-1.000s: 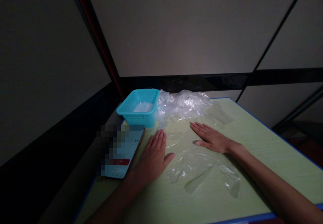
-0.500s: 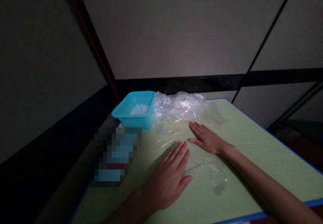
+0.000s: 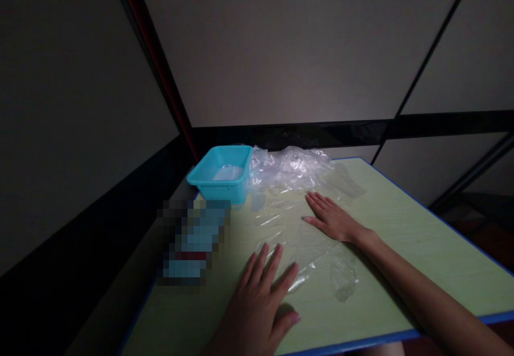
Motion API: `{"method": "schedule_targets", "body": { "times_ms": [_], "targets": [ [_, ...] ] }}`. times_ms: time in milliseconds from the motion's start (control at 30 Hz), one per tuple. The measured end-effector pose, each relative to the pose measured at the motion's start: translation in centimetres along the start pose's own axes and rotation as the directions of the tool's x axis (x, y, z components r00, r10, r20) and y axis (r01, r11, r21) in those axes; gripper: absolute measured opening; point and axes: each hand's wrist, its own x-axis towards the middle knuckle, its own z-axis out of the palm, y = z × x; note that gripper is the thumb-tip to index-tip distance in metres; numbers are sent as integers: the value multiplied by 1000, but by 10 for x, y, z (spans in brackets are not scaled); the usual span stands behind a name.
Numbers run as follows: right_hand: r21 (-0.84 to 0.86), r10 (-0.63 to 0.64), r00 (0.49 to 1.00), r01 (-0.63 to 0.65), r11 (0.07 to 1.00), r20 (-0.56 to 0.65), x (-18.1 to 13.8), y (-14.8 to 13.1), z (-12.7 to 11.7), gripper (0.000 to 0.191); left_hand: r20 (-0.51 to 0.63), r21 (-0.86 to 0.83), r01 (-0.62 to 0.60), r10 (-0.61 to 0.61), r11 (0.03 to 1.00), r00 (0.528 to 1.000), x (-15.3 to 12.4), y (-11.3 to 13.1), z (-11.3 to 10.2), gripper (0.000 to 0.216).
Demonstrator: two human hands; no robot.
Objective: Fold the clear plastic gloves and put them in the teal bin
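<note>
A clear plastic bag point(image 3: 309, 249) lies spread on the pale green table point(image 3: 405, 238), its creases catching the light. My right hand point(image 3: 331, 219) rests flat on the bag's far right part, palm down, thumb held apart from the fingers. Closer to me, my left hand point(image 3: 259, 297) is open with its fingers spread, at the bag's near left edge. Whether the left palm touches the film or hovers just over it, I cannot tell. Neither hand holds anything.
At the back left stands a turquoise plastic basin point(image 3: 220, 184) with something whitish in it. Beside it lies a heap of crumpled clear plastic bags point(image 3: 297, 166). A pixelated blue item point(image 3: 196, 243) lies along the left edge. Behind the table rises a grey panelled wall point(image 3: 289, 51).
My left hand has drawn back toward me and slightly left, and its fingers have spread apart. My right hand stays nearly in place on the bag. The view has shifted slightly.
</note>
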Motion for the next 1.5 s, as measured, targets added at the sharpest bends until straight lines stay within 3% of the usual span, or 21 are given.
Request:
{"method": "schedule_targets", "body": {
  "times_ms": [467,567,700,900,1133,1333,1500],
  "targets": [
    [13,-10,1000,10,1000,-5,0,1,0,77,-58,-23,20,-21,1000,998,-15,-6,1,73],
    [18,0,1000,0,1000,1,0,1,-1,78,-158,-96,50,-65,994,985,-14,-6,1,73],
    [21,-4,1000,4,1000,5,0,0,-1,78,-319,-155,181,-222,971,921,0,-2,4,52],
    [10,-4,1000,4,1000,-6,0,0,-1,77,-331,-4,328,-311,945,891,21,9,21,48],
    [15,4,1000,-4,1000,4,0,-1,-3,80,-363,206,369,-279,906,889,9,11,29,53],
    [15,10,1000,-11,1000,22,0,-1,-3,81,-375,236,393,-290,889,880,8,13,29,53],
    [-4,0,1000,0,1000,-29,-1,2,-3,68,-368,198,402,-313,894,876,10,14,29,52]
  ]
}}
